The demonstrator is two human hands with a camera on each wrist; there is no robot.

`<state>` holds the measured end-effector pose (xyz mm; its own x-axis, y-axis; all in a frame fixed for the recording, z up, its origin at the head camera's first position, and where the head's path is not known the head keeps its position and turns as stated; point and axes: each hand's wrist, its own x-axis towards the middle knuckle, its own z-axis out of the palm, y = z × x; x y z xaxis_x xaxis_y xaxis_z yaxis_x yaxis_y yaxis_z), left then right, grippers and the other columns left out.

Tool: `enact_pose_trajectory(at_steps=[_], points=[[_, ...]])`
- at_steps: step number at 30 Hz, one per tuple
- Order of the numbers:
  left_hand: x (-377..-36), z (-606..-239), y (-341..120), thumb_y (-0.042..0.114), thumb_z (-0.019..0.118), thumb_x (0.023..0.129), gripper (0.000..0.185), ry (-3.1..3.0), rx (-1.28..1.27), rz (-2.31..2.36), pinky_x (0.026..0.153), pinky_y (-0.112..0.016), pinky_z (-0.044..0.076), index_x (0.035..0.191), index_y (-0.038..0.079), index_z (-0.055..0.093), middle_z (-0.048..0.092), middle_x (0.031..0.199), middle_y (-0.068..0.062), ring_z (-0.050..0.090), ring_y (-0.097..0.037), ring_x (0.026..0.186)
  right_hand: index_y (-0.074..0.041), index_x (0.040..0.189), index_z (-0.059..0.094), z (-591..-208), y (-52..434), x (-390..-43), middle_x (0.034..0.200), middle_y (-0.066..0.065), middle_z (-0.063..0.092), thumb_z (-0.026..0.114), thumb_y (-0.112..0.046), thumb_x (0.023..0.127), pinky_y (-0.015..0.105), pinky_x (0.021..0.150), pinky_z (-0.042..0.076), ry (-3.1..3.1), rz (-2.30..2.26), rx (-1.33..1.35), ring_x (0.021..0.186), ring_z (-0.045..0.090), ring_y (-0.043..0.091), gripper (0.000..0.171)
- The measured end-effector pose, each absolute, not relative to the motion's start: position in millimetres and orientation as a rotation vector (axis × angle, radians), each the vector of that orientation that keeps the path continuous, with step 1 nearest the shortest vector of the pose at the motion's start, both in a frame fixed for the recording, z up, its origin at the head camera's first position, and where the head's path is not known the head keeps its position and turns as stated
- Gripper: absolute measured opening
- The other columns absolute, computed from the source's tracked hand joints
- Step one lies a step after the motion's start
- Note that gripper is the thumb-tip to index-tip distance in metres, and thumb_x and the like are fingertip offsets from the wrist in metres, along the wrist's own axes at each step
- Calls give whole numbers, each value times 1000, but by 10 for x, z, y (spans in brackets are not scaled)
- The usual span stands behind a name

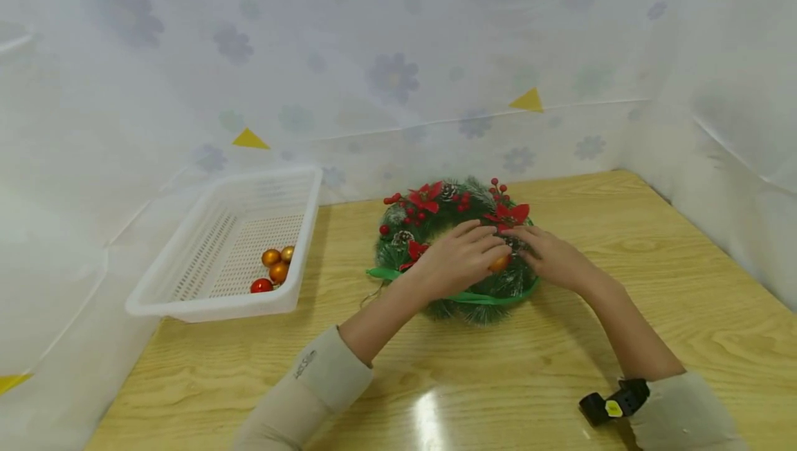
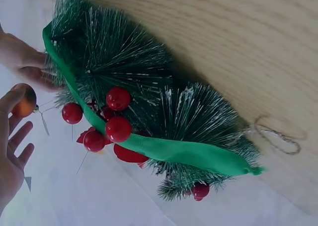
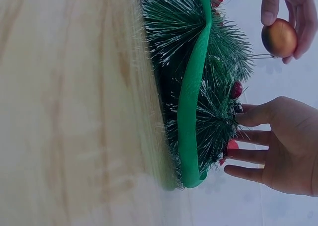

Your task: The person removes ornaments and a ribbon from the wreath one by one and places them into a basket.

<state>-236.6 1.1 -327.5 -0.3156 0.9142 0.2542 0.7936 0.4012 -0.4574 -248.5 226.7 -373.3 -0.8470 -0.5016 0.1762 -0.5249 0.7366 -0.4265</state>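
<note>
A green wreath [image 1: 479, 299] with red poinsettias, berries and pine cones lies on the table. Green ribbon [image 2: 174, 154] runs along its side. Over its near right part, my left hand [image 1: 457, 261] holds an orange bauble [image 3: 279, 37] between thumb and fingers; a thin loop hangs from the bauble's cap. My right hand [image 3: 290, 144] is at the wreath's right side, its fingers extended into the greenery and touching it. The right fingertips are partly hidden among the needles.
To the left stands a white plastic basket [image 1: 214, 309] holding several baubles [image 1: 278, 272], orange, gold and red. A twine loop [image 2: 278, 136] sticks out from the wreath onto the wooden table [image 1: 386, 396]. White flower-patterned sheeting [image 1: 398, 36] hangs behind and at both sides.
</note>
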Motion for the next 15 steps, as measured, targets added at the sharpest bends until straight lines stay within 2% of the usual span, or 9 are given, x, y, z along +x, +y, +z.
enact_pose_trajectory(at_steps=[6,15], points=[[-2410,-3200,-3,37,68,82,50,-2162,-1421,312,107,-31,23,126,16,56,55,125,4,42,-16,122,6,132,42,-3737,2267,-2492,130,32,38,50,1,92,61,90,36,-2873,717,865,119,34,51,41],[-2438,-3112,-28,36,67,84,48,-2149,-1392,302,107,-32,22,126,17,56,56,122,5,42,-16,122,10,130,42,-3739,2267,-2497,129,33,39,50,1,91,59,90,37,-2882,695,853,117,37,50,40]])
